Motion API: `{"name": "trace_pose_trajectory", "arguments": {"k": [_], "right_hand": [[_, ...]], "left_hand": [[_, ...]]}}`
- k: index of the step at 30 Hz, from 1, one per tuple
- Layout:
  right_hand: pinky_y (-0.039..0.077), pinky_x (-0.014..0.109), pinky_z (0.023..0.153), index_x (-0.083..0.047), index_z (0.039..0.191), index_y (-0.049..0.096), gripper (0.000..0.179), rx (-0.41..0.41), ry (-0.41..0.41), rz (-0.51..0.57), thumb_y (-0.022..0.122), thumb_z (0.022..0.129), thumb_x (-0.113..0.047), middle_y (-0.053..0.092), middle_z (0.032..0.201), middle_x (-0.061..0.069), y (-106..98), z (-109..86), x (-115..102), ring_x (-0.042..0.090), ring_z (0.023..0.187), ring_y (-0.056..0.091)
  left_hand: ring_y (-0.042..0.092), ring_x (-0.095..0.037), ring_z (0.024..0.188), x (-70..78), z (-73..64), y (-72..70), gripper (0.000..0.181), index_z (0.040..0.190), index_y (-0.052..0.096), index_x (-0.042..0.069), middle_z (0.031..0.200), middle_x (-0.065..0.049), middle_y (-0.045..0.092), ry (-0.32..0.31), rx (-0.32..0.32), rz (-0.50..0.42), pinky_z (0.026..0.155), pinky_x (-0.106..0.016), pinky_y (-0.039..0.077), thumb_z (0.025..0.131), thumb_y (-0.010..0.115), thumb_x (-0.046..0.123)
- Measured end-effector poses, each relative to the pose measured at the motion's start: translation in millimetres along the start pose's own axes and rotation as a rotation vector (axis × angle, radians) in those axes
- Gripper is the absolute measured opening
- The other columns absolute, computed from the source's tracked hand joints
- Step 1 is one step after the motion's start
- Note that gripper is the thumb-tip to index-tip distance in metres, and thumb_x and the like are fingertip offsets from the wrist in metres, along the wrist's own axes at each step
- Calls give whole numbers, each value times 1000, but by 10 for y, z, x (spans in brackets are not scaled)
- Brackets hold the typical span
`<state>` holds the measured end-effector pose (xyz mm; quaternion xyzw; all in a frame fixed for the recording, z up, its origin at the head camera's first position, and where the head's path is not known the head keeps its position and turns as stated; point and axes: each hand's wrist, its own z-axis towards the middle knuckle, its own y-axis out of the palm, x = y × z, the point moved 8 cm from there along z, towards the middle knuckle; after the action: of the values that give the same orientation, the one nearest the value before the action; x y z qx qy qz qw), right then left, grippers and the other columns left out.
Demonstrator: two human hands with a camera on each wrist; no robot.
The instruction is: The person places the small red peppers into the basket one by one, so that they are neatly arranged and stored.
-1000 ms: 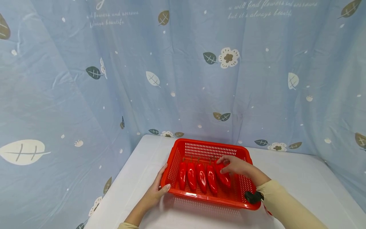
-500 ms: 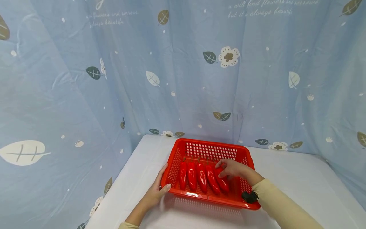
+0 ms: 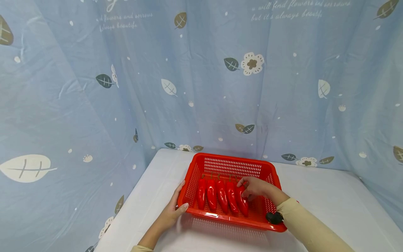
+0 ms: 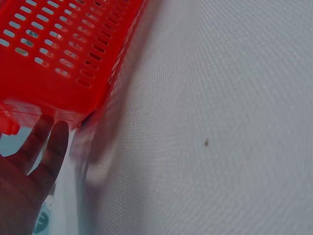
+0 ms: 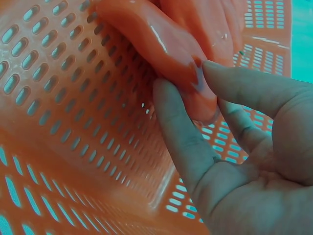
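Several glossy red chili peppers [image 3: 221, 199] with green stems lie side by side in a red plastic basket [image 3: 233, 158]. My right hand [image 3: 256, 186] reaches into the basket and pinches the rightmost chili pepper [image 3: 243, 206] near its stem end. In the right wrist view, thumb and a finger sit on either side of that chili pepper [image 5: 151, 36]. My left hand [image 3: 170, 212] grips the basket's near left corner, thumb on the rim. The left wrist view shows fingers of the left hand [image 4: 29, 181] up against the basket's perforated side [image 4: 63, 49].
The basket stands on a white-covered table [image 3: 318, 196]. Behind and to the left hangs a blue curtain [image 3: 201, 84] with leaf and flower prints. A dark object [image 3: 274, 217] at the right wrist overlaps the basket's right front corner.
The rightmost chili pepper has shifted left with my right hand and now lies close along its neighbour, more in line with the row. My left hand stays on the basket corner.
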<state>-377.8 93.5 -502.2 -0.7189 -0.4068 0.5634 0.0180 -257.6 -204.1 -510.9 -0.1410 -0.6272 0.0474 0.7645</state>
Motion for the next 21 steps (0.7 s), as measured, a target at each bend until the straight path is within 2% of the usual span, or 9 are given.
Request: {"name": "trace_pose_trajectory", "arguments": {"k": [10,16,21], "right_hand": [[61,46,72,-2,115,64,35,9,-2,6,70,82,8,64,103,12,-27,-56,-40,26,80,62],[60,47,77,-4,121,65,38,24,-15,-16,71,83,4,66,113,13,-89,-93,-81,25,88,67],[60,46,79,-5,125,66,40,58,-49,-69,71,85,-1,66,119,15,-197,-147,-169,24,95,67]], "left_hand": [[36,-40,142,-3,-13,4,78,164,17,26,168,-14,17,8,4,0,100,-24,40,99,58,13],[36,-39,142,-14,-12,-2,78,164,17,28,168,-14,17,-4,13,2,100,-25,39,99,58,14],[34,-39,144,-12,-2,-6,78,164,18,30,168,-13,18,-12,17,8,105,-37,39,99,59,16]]}}
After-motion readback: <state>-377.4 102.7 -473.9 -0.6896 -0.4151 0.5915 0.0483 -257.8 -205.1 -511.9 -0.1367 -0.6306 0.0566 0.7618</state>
